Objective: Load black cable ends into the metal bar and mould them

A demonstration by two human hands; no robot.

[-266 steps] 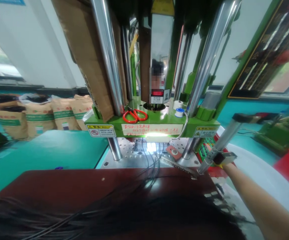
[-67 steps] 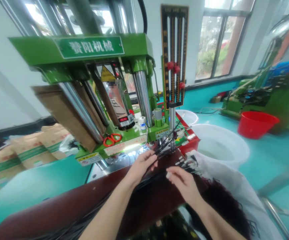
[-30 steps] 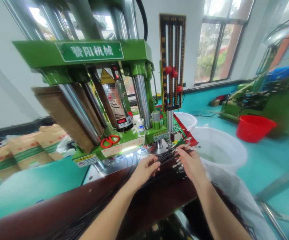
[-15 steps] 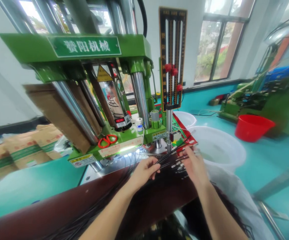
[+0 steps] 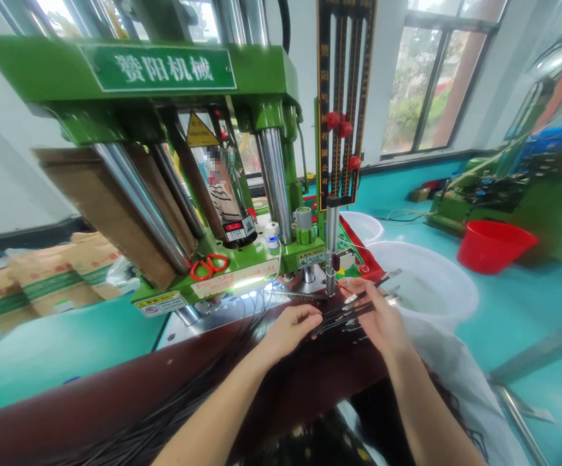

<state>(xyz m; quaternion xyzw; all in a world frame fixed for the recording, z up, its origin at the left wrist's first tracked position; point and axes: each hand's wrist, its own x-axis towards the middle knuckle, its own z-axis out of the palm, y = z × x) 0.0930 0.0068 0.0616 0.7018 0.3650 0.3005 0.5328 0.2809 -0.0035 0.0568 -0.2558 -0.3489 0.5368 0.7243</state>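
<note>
A bundle of thin black cables (image 5: 335, 317) with light metallic ends lies between my hands, over the dark red-brown table (image 5: 164, 362). My left hand (image 5: 291, 329) is closed on the bundle, thumb and fingers pinched together. At the other side, my right hand (image 5: 377, 318) curls its fingers round the cable ends, with several tips sticking out past it. More black cables (image 5: 184, 401) trail across the table under my left forearm. Exactly which cables each hand grips is partly hidden by the fingers.
Behind the table stands a green press machine (image 5: 256, 81) with steel columns and orange-handled scissors (image 5: 209, 266) on its ledge. White tubs (image 5: 468, 291) and a red bucket (image 5: 494, 246) are at the right. Paper sacks (image 5: 43, 278) stand at the left; a person shows behind the machine.
The camera view has shifted slightly. My right hand has closed further round the cable ends, and the bundle's long part has dropped lower between my hands.
</note>
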